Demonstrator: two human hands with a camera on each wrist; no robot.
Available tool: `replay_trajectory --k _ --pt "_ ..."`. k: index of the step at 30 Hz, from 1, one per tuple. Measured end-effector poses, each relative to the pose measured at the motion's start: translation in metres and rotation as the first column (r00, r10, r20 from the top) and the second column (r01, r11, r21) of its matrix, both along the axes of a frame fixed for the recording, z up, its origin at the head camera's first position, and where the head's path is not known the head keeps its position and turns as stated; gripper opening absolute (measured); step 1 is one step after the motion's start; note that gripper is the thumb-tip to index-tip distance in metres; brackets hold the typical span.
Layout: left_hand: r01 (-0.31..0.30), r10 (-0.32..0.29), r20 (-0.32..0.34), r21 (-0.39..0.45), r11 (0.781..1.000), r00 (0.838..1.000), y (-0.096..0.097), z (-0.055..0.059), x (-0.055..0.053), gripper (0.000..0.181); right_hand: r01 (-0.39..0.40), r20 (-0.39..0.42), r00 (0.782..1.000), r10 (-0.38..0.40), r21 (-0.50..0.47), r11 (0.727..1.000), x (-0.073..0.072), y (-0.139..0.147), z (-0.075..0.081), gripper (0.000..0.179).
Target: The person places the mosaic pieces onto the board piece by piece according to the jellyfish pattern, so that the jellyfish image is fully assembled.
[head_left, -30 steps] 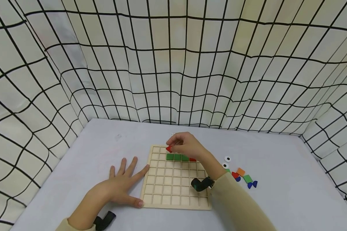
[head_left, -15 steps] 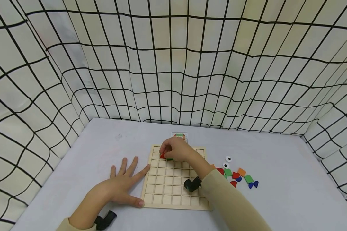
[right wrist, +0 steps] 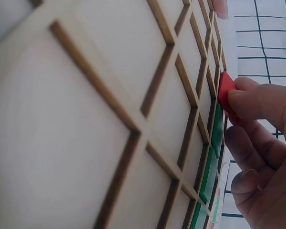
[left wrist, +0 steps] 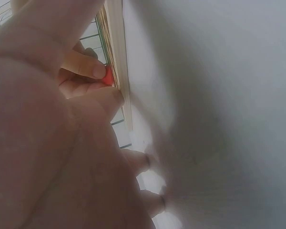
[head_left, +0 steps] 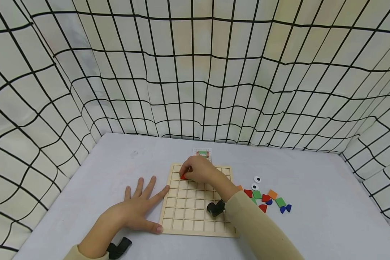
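My right hand point(head_left: 197, 169) pinches a small red piece point(right wrist: 226, 93) between thumb and finger, at a cell in the upper left of the wooden grid board point(head_left: 188, 204). Beside that piece, green pieces point(right wrist: 209, 174) sit in a row of cells, mostly covered by the hand in the head view. My left hand point(head_left: 138, 209) lies spread on the table, with thumb and index fingertips right at the board's left edge. In the left wrist view the red piece also shows between the right fingers point(left wrist: 99, 71).
A small printed pattern card point(head_left: 202, 153) lies behind the board. Right of it are two white rings point(head_left: 257, 179) with dark centres and loose red, green point(head_left: 280, 202), orange point(head_left: 272, 194) and blue pieces point(head_left: 289, 208). Black netting point(head_left: 195, 83) rises around the table.
The right hand has moved left and down with the red piece, from above the green row to the cell at its left end. My left hand has stayed still.
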State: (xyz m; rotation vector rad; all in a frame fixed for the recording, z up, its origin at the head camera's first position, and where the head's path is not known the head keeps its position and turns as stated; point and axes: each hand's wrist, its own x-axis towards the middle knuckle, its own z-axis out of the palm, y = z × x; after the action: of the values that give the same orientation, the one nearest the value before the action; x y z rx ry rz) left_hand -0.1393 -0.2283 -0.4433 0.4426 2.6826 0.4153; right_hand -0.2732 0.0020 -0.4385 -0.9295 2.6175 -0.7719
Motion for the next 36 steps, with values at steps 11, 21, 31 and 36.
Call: replay_trajectory --k 11,21,31,36 --pt "0.000 0.000 -0.001 0.004 1.000 1.000 0.001 0.003 0.001 0.115 0.000 0.009 1.000 0.000 -0.016 1.000 0.002 -0.001 -0.001 0.013" --pt "0.004 -0.004 -0.013 -0.011 1.000 1.000 0.001 0.004 0.002 0.115 -0.006 0.014 1.000 0.007 -0.017 1.000 0.003 0.001 0.002 0.019" --pt "-0.007 0.007 0.011 -0.003 1.000 1.000 0.002 0.005 0.002 0.115 0.055 0.073 0.997 -0.039 -0.239 0.969 0.005 0.053 0.014 0.029" --pt "-0.011 0.011 0.013 -0.011 1.000 1.000 0.003 0.004 0.001 0.116 0.155 0.113 0.986 -0.125 -0.327 0.932 0.014 0.095 0.020 0.031"
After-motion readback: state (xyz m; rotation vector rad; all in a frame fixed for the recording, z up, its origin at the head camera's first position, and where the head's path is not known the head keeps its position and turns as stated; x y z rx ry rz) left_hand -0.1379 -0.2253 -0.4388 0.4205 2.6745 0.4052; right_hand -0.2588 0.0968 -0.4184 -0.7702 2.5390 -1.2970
